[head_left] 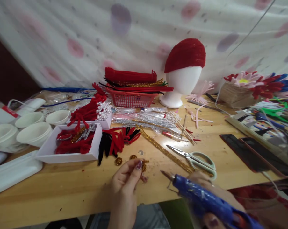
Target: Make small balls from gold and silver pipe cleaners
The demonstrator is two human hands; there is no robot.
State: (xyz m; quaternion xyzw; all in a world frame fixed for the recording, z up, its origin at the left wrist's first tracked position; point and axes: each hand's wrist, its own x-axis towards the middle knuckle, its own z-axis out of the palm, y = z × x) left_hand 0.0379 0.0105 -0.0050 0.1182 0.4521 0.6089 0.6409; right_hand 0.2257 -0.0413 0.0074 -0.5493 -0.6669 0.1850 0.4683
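Nearby, white tray [48,152] holds red stems; left hand [125,179] pinches gold piece [144,165]; right hand [206,190] grips glue gun [201,198].

**Bench layout**

On the bench [62,190], the scissors [194,157] lie right of the tray [69,144] of pipe cleaners. Behind them the basket [132,97] stands left of the foam head [182,82]. Bowls [31,127] sit far left. The glue gun [206,200] is at the near edge, right of the left hand [126,178].

A small gold glitter piece [144,165] is pinched just above the wooden surface [62,187]. Near it, a blue glue gun [201,200] lies tilted, nozzle pointing left toward it.
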